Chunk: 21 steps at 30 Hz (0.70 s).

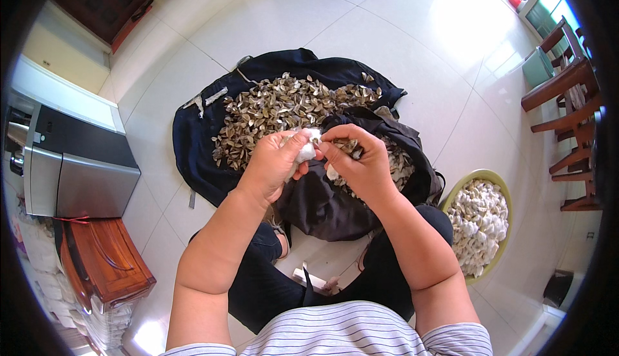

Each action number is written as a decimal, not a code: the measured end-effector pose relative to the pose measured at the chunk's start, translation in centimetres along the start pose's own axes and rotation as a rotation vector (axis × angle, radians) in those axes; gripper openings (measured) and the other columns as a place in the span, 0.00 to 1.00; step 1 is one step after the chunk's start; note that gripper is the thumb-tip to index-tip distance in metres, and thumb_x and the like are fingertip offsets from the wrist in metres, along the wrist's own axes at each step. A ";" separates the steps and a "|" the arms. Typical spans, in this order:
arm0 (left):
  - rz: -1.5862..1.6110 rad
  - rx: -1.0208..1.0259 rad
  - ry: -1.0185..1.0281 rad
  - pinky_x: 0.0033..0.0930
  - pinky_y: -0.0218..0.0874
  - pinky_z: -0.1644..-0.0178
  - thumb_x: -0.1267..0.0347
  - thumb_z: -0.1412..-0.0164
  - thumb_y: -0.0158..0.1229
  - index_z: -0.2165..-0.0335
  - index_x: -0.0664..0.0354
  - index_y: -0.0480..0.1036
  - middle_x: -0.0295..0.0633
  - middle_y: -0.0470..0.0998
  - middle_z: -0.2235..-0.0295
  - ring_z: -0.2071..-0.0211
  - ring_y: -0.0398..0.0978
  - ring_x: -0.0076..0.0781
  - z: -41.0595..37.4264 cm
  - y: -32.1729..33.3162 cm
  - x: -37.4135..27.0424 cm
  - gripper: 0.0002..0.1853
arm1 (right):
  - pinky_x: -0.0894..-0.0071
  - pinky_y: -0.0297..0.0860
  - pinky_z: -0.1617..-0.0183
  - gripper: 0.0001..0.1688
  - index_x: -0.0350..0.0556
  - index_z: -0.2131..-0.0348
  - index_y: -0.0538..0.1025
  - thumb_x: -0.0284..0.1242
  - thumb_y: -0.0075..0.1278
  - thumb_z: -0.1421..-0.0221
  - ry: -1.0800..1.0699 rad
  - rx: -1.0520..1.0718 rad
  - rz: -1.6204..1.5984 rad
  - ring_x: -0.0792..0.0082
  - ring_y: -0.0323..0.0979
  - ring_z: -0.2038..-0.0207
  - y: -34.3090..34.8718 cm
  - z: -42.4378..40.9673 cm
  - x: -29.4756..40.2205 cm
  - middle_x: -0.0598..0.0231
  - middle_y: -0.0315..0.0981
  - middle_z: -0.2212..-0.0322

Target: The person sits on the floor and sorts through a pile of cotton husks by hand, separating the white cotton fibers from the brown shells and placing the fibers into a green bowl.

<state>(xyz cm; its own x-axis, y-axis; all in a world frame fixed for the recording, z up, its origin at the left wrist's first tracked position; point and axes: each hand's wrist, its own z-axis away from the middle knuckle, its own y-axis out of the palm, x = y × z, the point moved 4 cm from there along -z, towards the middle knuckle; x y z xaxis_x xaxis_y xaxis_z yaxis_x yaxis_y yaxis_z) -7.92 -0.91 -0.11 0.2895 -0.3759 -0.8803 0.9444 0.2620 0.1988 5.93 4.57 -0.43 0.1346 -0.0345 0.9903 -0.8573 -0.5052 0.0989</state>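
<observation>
My left hand [278,160] is closed around some white fluffy pieces [305,152], which show between its thumb and fingers. Close to it, at the centre of the view, my right hand [360,155] pinches something small and pale with thumb and forefinger, while brown husks [350,147] sit in its curled fingers. Beyond both hands a heap of brown, pointed husks [285,104] lies on a dark cloth [200,136]. A dark bag [329,206] in front of me holds more pale and brown pieces [399,162], partly hidden by my right hand.
A green basin [508,211] of white fluffy pieces [476,225] stands on the tiled floor by my right knee. Wooden chairs [561,85] are at the right. At the left are a grey and black appliance [96,182] and a wooden stool or cabinet [109,259].
</observation>
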 end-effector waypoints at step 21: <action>0.377 0.053 -0.205 0.19 0.60 0.78 0.61 0.37 0.42 0.64 0.63 0.70 0.39 0.75 0.74 0.81 0.69 0.18 -0.6 -1.0 1.1 0.16 | 0.83 0.65 0.80 0.07 0.41 0.68 0.72 0.25 0.52 0.48 0.196 -0.145 -0.359 0.79 0.71 0.80 -2.0 -0.4 -0.1 0.70 0.70 0.80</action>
<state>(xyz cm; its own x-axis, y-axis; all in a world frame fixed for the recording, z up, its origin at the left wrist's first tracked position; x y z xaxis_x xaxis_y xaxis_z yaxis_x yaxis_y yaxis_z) -8.61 -1.04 -1.55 0.6354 -0.4330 -0.6393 0.7721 0.3704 0.5164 7.41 5.93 -0.68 0.3519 0.2923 0.8892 -0.8363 -0.3286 0.4389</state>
